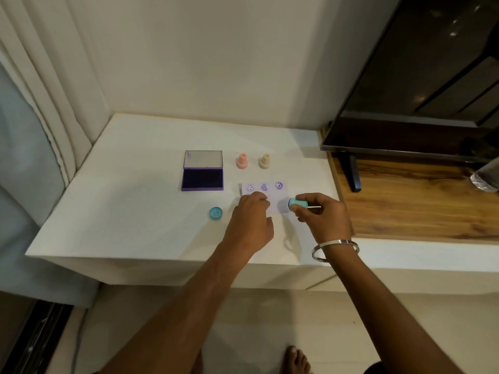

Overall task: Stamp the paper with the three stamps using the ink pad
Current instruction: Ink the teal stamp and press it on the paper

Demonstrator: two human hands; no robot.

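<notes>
A small white paper (272,190) lies on the white table (135,211) and carries three purple prints along its far edge. My left hand (249,221) rests with its fingertips pressing the paper's near left part. My right hand (321,214) holds a teal stamp (295,204) tilted on its side just above the paper's right end. A pink stamp (242,161) and a cream stamp (265,161) stand upright behind the paper. The purple ink pad (202,179) lies open to the left, lid raised. A teal cap (216,213) sits left of my left hand.
A dark TV screen (418,90) on a black stand (351,171) stands over a wooden shelf (405,203) at the right. A clear plastic object (484,179) sits at the far right edge. Curtains hang at the left. A bare foot shows on the floor below.
</notes>
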